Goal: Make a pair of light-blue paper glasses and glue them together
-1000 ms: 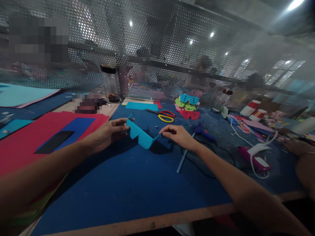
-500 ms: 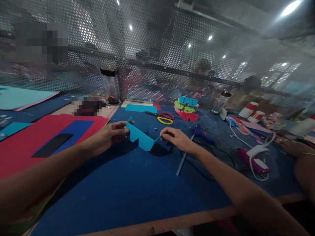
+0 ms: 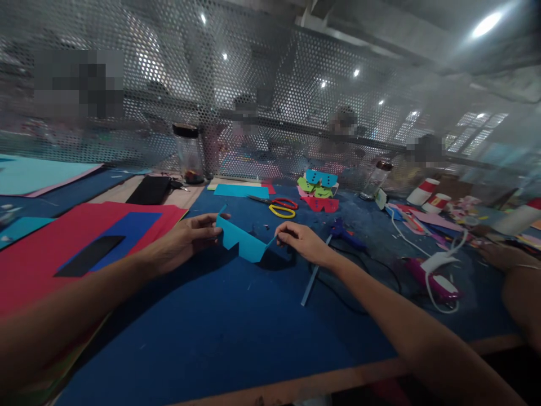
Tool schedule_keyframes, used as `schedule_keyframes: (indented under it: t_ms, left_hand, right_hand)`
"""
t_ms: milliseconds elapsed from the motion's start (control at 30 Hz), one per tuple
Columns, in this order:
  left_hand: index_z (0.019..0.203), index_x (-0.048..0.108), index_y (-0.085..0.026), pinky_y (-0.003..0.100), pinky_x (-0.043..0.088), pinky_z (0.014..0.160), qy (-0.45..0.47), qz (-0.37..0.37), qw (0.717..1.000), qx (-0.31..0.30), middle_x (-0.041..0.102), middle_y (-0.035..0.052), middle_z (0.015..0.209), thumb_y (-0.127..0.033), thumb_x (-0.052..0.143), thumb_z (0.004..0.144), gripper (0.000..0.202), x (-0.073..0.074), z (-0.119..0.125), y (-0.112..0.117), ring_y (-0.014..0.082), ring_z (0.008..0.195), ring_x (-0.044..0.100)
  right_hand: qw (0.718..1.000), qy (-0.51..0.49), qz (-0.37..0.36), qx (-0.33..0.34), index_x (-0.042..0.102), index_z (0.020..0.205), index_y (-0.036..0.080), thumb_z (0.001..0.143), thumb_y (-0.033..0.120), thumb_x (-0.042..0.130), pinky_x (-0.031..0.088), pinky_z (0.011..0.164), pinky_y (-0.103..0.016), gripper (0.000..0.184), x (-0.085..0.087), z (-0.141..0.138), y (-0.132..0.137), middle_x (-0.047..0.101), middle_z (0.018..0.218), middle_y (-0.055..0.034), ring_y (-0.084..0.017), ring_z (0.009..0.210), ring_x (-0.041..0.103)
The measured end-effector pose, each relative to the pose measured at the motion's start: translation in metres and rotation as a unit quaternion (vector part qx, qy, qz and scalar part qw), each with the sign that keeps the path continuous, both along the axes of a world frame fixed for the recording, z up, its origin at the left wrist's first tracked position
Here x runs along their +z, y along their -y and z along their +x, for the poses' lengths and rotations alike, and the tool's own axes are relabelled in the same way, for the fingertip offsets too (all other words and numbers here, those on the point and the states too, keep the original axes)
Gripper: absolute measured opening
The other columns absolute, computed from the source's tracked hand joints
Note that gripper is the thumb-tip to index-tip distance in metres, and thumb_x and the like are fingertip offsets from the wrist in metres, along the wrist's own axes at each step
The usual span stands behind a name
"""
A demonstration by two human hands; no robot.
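Blue paper glasses point(image 3: 247, 243) with folded side arms hang between my two hands, a little above the blue tabletop. My left hand point(image 3: 192, 234) pinches their left end between thumb and fingers. The right side arm is gripped by the closed fingertips of my right hand point(image 3: 298, 239). A clear glue stick point(image 3: 310, 285) sticks out from a blue glue gun point(image 3: 347, 234) beneath my right wrist. Scissors point(image 3: 281, 207) with red and yellow handles lie just beyond the hands. Behind them is a stack of finished-looking paper glasses point(image 3: 322, 178) in blue, green and red.
Red paper sheets point(image 3: 42, 237) with blue and black strips lie to the left. Glass jars point(image 3: 188, 155) stand by the perforated metal screen point(image 3: 279, 67). At right are a pink glue gun point(image 3: 437, 282) with a white cable and another person's arm point(image 3: 519, 287).
The view has shifted slightly, so the table sits a little lower. Both hands keep their hold on the blue paper glasses, with hardly any other movement.
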State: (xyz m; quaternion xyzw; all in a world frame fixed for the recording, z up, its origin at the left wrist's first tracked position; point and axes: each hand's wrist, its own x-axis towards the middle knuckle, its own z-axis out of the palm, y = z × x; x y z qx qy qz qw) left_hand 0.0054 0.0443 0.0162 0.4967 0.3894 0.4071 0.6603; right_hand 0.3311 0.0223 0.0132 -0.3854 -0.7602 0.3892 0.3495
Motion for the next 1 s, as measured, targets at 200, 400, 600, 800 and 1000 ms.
schedule_keyframes:
  t_ms: [200, 400, 600, 800, 1000]
  left_hand:
    - [0.127, 0.077, -0.027, 0.029, 0.058, 0.085, -0.020, 0.014, 1.000, 0.000, 0.077, 0.0052, 0.112, -0.025, 0.089, 0.079, 0.050, -0.0027, -0.0014, -0.0009, 0.0207, 0.097, 0.070]
    - [0.120, 0.080, -0.030, 0.025, 0.057, 0.080, -0.025, 0.003, 1.000, -0.002, 0.074, 0.0024, 0.097, -0.028, 0.090, 0.077, 0.045, 0.0035, 0.0002, 0.0018, 0.0174, 0.088, 0.066]
    - [0.119, 0.081, -0.031, 0.026, 0.058, 0.080, -0.027, 0.011, 1.000, 0.003, 0.075, 0.0036, 0.100, -0.030, 0.093, 0.074, 0.047, -0.0010, -0.0008, -0.0006, 0.0185, 0.089, 0.067]
    - [0.118, 0.081, -0.030, 0.026, 0.058, 0.082, -0.026, 0.012, 1.000, -0.001, 0.076, 0.0038, 0.102, -0.028, 0.092, 0.075, 0.044, -0.0021, -0.0014, -0.0012, 0.0188, 0.091, 0.067]
    - [0.122, 0.079, -0.029, 0.027, 0.058, 0.083, -0.022, 0.011, 1.000, -0.004, 0.074, 0.0042, 0.107, -0.028, 0.092, 0.075, 0.049, -0.0040, -0.0015, -0.0020, 0.0193, 0.094, 0.067]
  right_hand:
    - [1.000, 0.010, 0.004, -0.002, 0.063, 0.101, 0.020, 0.102, 0.036, 0.057, 0.054, 0.085, -0.032, 0.017, 0.0015, -0.0007, 0.0014, 0.068, 0.091, -0.0013, -0.016, 0.084, 0.067]
    - [1.000, 0.000, -0.001, -0.013, 0.063, 0.100, 0.020, 0.101, 0.032, 0.058, 0.056, 0.085, -0.033, 0.013, 0.0009, -0.0016, 0.0020, 0.069, 0.092, -0.0025, -0.016, 0.084, 0.068]
    - [1.000, -0.005, 0.004, -0.014, 0.063, 0.100, 0.019, 0.101, 0.030, 0.057, 0.055, 0.084, -0.032, 0.012, -0.0009, -0.0014, 0.0004, 0.069, 0.092, -0.0025, -0.015, 0.082, 0.068]
    - [1.000, 0.000, 0.008, -0.010, 0.064, 0.100, 0.020, 0.101, 0.035, 0.059, 0.054, 0.084, -0.032, 0.016, -0.0029, -0.0015, -0.0013, 0.068, 0.091, -0.0018, -0.016, 0.083, 0.068]
    - [1.000, 0.002, 0.012, -0.019, 0.066, 0.102, 0.018, 0.100, 0.035, 0.059, 0.054, 0.082, -0.032, 0.018, -0.0032, -0.0007, -0.0021, 0.069, 0.092, -0.0031, -0.016, 0.081, 0.067]
